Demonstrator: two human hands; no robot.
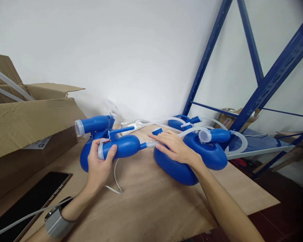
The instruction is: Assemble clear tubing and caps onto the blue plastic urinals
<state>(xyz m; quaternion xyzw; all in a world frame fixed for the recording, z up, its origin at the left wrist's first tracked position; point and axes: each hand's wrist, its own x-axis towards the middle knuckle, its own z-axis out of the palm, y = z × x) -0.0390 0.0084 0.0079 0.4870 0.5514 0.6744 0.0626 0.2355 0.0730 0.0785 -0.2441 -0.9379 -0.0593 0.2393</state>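
Note:
My left hand point(99, 160) is wrapped round a blue plastic funnel piece point(123, 146) with a clear collar, held level over the wooden board point(151, 201). My right hand point(175, 148) lies with fingers stretched flat over a blue container point(212, 159), its fingertips by the clear tube joint point(148, 144) at the funnel's narrow end. Behind my left hand sits another blue container point(93, 126) with a clear-capped spout. A clear hose point(238, 139) loops round the right container.
A large cardboard box point(27, 117) stands at the left. A dark tablet point(27, 201) lies at the lower left with a white cable across it. A third blue container point(181, 121) and a white power strip point(131, 127) lie near the wall. Blue shelving frame point(270, 84) rises at the right.

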